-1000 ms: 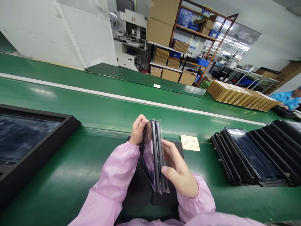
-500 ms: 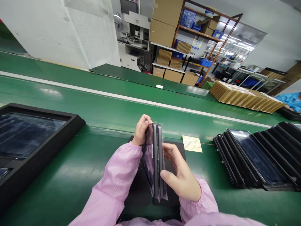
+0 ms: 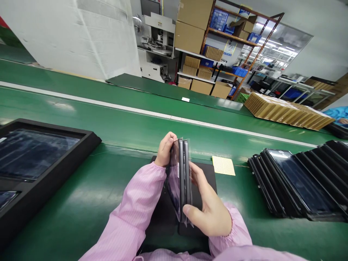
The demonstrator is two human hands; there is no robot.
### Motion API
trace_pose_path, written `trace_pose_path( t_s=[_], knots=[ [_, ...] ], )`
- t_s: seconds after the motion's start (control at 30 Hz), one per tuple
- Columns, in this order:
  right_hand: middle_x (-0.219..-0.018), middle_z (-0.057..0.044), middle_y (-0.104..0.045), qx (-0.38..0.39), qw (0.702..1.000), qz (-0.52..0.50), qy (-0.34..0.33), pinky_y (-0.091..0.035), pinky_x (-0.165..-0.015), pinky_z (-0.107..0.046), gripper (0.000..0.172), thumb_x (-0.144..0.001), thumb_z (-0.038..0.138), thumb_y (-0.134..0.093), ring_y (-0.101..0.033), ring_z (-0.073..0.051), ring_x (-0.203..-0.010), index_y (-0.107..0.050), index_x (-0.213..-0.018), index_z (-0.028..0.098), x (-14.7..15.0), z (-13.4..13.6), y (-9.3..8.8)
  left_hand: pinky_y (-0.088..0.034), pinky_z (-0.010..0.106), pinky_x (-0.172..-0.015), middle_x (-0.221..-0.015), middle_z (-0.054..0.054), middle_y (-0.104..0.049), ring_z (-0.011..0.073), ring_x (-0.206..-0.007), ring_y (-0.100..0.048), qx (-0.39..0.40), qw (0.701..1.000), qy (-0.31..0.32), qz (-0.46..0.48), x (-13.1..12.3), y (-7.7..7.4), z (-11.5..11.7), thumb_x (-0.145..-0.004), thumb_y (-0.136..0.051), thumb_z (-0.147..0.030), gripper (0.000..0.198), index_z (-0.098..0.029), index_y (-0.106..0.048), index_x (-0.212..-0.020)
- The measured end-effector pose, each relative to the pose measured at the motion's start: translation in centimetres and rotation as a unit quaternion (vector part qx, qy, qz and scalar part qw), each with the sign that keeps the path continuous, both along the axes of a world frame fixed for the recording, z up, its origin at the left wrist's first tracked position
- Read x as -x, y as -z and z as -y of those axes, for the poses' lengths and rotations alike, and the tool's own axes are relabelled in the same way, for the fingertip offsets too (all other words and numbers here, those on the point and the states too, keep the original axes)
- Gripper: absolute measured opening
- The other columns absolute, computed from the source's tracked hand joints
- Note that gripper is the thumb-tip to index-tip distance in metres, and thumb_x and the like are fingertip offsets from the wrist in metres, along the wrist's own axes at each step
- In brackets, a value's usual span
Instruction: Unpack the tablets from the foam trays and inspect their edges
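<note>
Two slim black devices that look like tablets (image 3: 182, 181), each with clear plastic film on it, stand on edge side by side between my hands. My left hand (image 3: 165, 148) is closed on their far upper end, fingers curled. At the right face, my right hand (image 3: 208, 203) grips with its thumb on the near edge and its fingers behind, partly hidden. Beneath them lies a black mat (image 3: 163, 214) on the green bench.
A black foam tray (image 3: 54, 188) holding screens is at the left. Right are a yellow dotted card (image 3: 223, 165) and a leaning row of black tablets (image 3: 296, 185). Cardboard dividers (image 3: 285, 111) stand farther back, near another person's blue sleeve (image 3: 337, 113).
My right hand has shifted slightly down along the tablets, its thumb now lower on the edge. The pair's lower end has risen a little. Both hands keep their hold.
</note>
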State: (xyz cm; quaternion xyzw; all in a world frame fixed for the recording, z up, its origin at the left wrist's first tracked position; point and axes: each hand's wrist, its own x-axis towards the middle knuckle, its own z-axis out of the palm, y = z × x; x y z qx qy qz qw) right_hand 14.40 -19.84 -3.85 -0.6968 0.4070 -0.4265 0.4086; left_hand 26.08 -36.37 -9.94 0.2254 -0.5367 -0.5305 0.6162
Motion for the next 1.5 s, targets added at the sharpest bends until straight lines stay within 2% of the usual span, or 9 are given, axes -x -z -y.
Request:
trace_pose_path(
  t_s=[0.17,0.37,0.5,0.73,1.03,1.3,1.5],
  knots=[
    [-0.159,-0.01,-0.039,0.007,1.0,-0.006,-0.001,-0.032,-0.122,-0.048,0.086,-0.078,0.015,-0.056,-0.038,-0.029,-0.146,-0.02,-0.156,0.02,0.0,-0.1,0.0,-0.027,0.027,-0.046,-0.056,-0.005,-0.045,0.013,-0.049,-0.036,-0.008,1.0,-0.002,0.001,0.0,0.1,0.0,-0.075,-0.058,-0.078,0.056,-0.024,-0.044,-0.069],
    [-0.168,-0.004,-0.019,0.014,0.999,-0.022,-0.033,-0.016,-0.127,-0.052,0.099,-0.073,0.012,-0.058,-0.014,-0.032,-0.156,-0.013,-0.16,0.024,-0.1,0.0,-0.3,-0.027,0.028,-0.046,-0.056,-0.005,-0.044,0.0126,-0.048,-0.035,-0.004,1.0,-0.009,0.011,0.0,0.3,0.2,-0.077,-0.056,-0.078,0.056,-0.024,-0.045,-0.07],
    [-0.17,-0.004,-0.012,0.016,0.998,-0.014,-0.063,-0.01,-0.128,-0.05,0.103,-0.072,0.015,-0.06,-0.008,-0.034,-0.156,-0.009,-0.162,0.023,0.1,0.3,-0.4,-0.026,0.029,-0.046,-0.054,-0.005,-0.044,0.0124,-0.047,-0.035,-0.002,1.0,-0.011,0.013,0.0,0.1,0.1,-0.078,-0.055,-0.078,0.056,-0.023,-0.046,-0.07],
    [-0.171,-0.004,-0.006,0.006,0.995,-0.029,-0.095,-0.013,-0.128,-0.047,0.111,-0.07,0.018,-0.062,-0.008,-0.033,-0.156,-0.002,-0.163,0.021,1.0,0.6,0.1,-0.025,0.028,-0.045,-0.052,-0.005,-0.043,0.0123,-0.046,-0.034,0.0,1.0,-0.014,0.011,-0.1,-0.2,0.0,-0.077,-0.055,-0.079,0.057,-0.023,-0.046,-0.069],
    [-0.17,-0.01,-0.002,-0.018,0.993,-0.03,-0.109,-0.012,-0.127,-0.046,0.115,-0.064,0.017,-0.06,-0.006,-0.03,-0.156,0.001,-0.162,0.014,1.3,0.8,0.4,-0.025,0.029,-0.045,-0.051,-0.005,-0.044,0.0127,-0.046,-0.035,-0.007,1.0,-0.017,0.007,-0.1,-0.3,0.1,-0.075,-0.057,-0.08,0.058,-0.024,-0.047,-0.067],
    [-0.169,-0.01,-0.013,-0.073,0.993,0.022,-0.093,-0.021,-0.125,-0.043,0.107,-0.069,0.017,-0.057,-0.009,-0.026,-0.156,-0.005,-0.162,0.015,1.5,0.7,0.3,-0.025,0.03,-0.045,-0.048,-0.002,-0.049,0.0128,-0.044,-0.034,-0.007,1.0,-0.024,0.016,-0.4,-1.0,0.0,-0.071,-0.057,-0.083,0.061,-0.023,-0.049,-0.062],
    [-0.169,-0.007,-0.015,-0.055,0.995,0.003,-0.082,-0.022,-0.125,-0.047,0.106,-0.069,0.017,-0.059,-0.016,-0.029,-0.156,-0.009,-0.162,0.019,1.4,0.6,0.4,-0.026,0.03,-0.045,-0.049,-0.001,-0.05,0.0128,-0.045,-0.036,-0.005,0.999,-0.032,0.023,-0.2,-1.0,-0.1,-0.073,-0.056,-0.082,0.061,-0.022,-0.05,-0.061]
  ],
)
